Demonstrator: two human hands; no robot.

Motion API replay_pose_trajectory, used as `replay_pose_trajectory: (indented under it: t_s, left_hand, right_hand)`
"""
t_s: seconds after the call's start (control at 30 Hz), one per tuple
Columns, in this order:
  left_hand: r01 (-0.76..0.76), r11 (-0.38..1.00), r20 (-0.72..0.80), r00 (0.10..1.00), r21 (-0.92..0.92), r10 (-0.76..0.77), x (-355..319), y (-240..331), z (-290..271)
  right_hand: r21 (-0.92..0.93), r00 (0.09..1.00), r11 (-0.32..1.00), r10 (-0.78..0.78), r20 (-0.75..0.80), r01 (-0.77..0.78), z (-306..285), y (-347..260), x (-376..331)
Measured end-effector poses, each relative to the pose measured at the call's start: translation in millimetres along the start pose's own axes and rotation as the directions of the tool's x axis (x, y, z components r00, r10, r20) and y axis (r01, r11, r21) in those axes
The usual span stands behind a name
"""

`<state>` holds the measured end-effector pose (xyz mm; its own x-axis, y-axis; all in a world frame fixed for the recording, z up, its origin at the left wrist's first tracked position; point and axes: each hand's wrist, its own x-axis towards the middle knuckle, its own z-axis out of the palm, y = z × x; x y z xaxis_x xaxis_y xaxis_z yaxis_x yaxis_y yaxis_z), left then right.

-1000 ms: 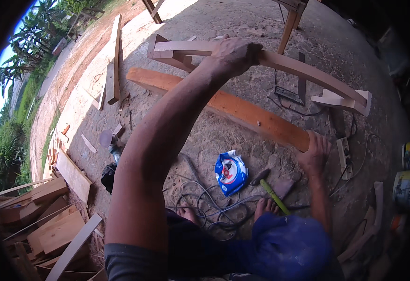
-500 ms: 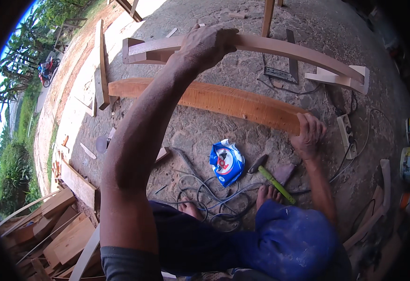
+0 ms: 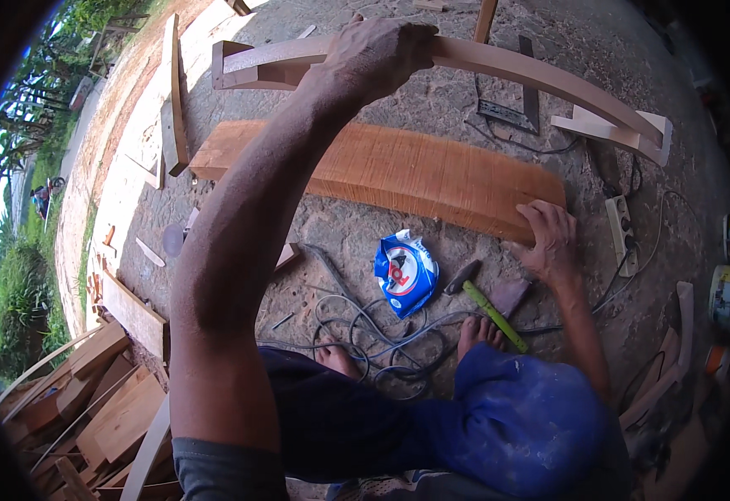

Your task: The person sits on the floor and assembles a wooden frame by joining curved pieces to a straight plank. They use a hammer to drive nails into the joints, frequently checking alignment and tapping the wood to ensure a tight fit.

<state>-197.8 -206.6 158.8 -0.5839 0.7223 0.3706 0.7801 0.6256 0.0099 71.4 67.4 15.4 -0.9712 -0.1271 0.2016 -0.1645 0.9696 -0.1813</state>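
Observation:
My left hand (image 3: 377,58) is closed round the long curved rail of a pale wooden frame (image 3: 540,71), which has short blocks joined at both ends. That frame is held over the far side of the ground, beyond a thick orange-brown wooden plank (image 3: 436,171). The plank's broad grained face shows. At its right near corner my right hand (image 3: 551,238) grips it, fingers bent over the edge; the thumb is hidden. My left forearm crosses over the plank and covers part of it.
A blue and white bag (image 3: 406,275) and a green-handled hammer (image 3: 494,316) lie near my feet, among tangled cables (image 3: 365,334). To the right is a white power strip (image 3: 621,236). Wood offcuts (image 3: 118,409) are heaped at lower left; a long board (image 3: 173,92) lies far left.
The plank has tilted so that its broad face shows instead of mostly its narrow edge, my right hand still on its end. The frame in my left hand appears slightly farther away.

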Motion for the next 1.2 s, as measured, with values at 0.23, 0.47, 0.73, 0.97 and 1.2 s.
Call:
replay_pose_trajectory:
  t_s: [0.23,0.47,0.73,0.97,1.2]
  left_hand:
    - [0.078,0.996,0.088,0.993,-0.033,-0.074,-3.6,4.1,-6.7]
    - [0.090,0.991,0.070,0.994,-0.096,-0.084,-11.0,5.2,-0.3]
    - [0.184,0.960,0.202,0.969,-0.209,-0.142,-36.0,19.0,-14.1]
    - [0.046,0.998,0.309,0.951,-0.047,-0.030,-67.7,38.4,10.2]
    - [-0.178,0.984,0.443,0.880,-0.028,0.171,-118.6,65.2,31.1]
  right_hand:
    - [0.042,0.976,0.996,-0.083,0.203,0.076,16.3,-16.5,27.2]
    - [0.035,0.925,0.972,-0.233,0.299,0.234,45.8,-30.1,53.8]
    - [0.179,0.973,0.957,-0.225,-0.047,0.230,-7.3,-27.5,49.8]
    - [0.270,0.793,0.934,0.343,-0.503,-0.233,-131.0,67.3,36.9]
    - [0.688,0.811,0.545,0.575,0.109,-0.479,-81.4,147.8,38.2]
